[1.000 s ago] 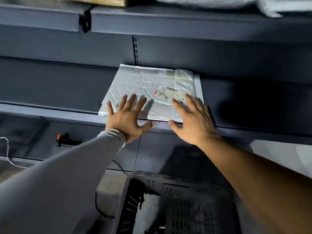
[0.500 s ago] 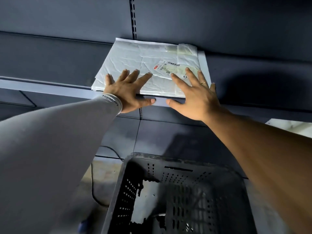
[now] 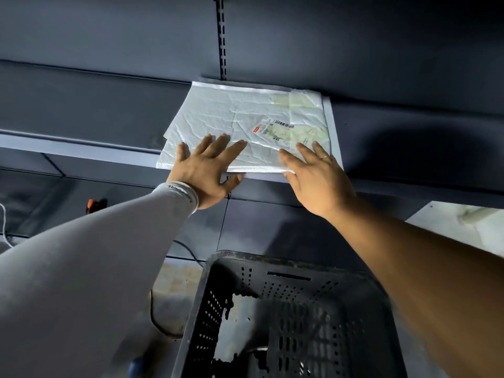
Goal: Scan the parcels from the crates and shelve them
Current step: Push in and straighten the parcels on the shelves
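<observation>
Parcel (image 3: 234,124) shelved (crate (image 3: 286,268) below).

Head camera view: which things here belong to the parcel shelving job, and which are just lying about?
Part of the job:
white parcel
shelf
black crate
left hand and right hand, flat on the parcel

Lying about:
orange-tipped tool
cable

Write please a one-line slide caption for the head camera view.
Both hands, left and right, press flat on a white parcel on the shelf, above a dark crate.
</observation>
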